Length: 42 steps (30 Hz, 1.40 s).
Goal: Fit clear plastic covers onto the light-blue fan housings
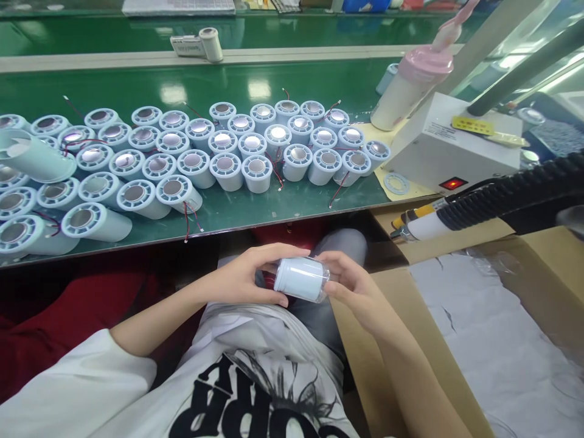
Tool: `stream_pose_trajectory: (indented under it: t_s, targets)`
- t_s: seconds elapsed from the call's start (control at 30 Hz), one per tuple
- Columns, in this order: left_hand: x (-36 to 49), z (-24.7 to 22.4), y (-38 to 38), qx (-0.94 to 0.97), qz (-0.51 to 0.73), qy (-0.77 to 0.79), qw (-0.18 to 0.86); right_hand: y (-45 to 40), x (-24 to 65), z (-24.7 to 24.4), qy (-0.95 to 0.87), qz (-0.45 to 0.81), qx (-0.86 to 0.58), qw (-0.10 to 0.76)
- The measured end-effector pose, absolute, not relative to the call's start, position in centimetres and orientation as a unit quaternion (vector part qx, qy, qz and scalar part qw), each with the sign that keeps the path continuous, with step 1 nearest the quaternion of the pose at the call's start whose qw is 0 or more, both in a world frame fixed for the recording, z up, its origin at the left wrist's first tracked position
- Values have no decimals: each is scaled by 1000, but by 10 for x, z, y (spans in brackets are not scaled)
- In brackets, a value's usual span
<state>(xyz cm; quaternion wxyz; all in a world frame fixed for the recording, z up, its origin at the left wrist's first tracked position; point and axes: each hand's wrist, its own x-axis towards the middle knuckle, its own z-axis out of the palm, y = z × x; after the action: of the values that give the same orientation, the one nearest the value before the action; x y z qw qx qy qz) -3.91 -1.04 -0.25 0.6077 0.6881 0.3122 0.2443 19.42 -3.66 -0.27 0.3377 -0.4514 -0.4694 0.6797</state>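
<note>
Above my lap I hold a pale blue cylinder with a clear outer sleeve [301, 278], tilted nearly on its side. My left hand [260, 274] grips its left end between thumb and fingers. Fingers of my right hand [349, 283] close on the clear rim at its right end. On the bench in front stand many similar pale blue cylinders [257, 174] with ribbed ring tops and round metallic centres. Thin red and dark wires [276, 170] with small white plugs come from some of them.
The green bench [255, 210] has its front edge just beyond my hands. At right are a grey box with a lit red switch [452, 183], a pink-topped bottle [410, 88], a black ribbed hose [511, 188] and an open carton [392, 328] with white lining. A small white device [196, 45] sits behind.
</note>
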Motion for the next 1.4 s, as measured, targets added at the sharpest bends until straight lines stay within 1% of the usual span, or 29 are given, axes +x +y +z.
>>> stream_pose_trajectory:
  t_s: [0.3, 0.7, 0.8, 0.93, 1.0, 1.07, 1.13, 1.23, 1.27, 1.33, 1.4]
  targets:
    - [-41, -4, -9, 709, 237, 296, 594, -36, 188, -12, -365, 740, -450, 342]
    - [-42, -8, -9, 725, 263, 264, 580, -37, 177, -13, -291, 803, -433, 289]
    - [-42, -11, -8, 735, 284, 245, 565, -36, 176, -12, -258, 826, -426, 263]
    - [-41, -12, -8, 747, 300, 236, 545, -33, 176, -8, -203, 855, -432, 204]
    - [-40, -11, -10, 736, 295, 251, 555, -33, 176, -10, -200, 864, -424, 183]
    - [-38, -9, -12, 714, 292, 270, 576, -35, 176, -15, -228, 863, -413, 182]
    - [-37, -7, -14, 682, 287, 290, 607, -38, 177, -21, -291, 834, -409, 230]
    - [-35, -2, -17, 626, 276, 324, 654, -45, 183, -24, -427, 722, -400, 368]
    - [-35, -1, -18, 609, 275, 331, 666, -47, 186, -24, -480, 676, -391, 399]
    - [-36, 1, -19, 581, 274, 336, 689, -49, 192, -22, -597, 576, -370, 418]
    - [-37, 1, -19, 562, 269, 335, 707, -49, 196, -21, -690, 479, -358, 408]
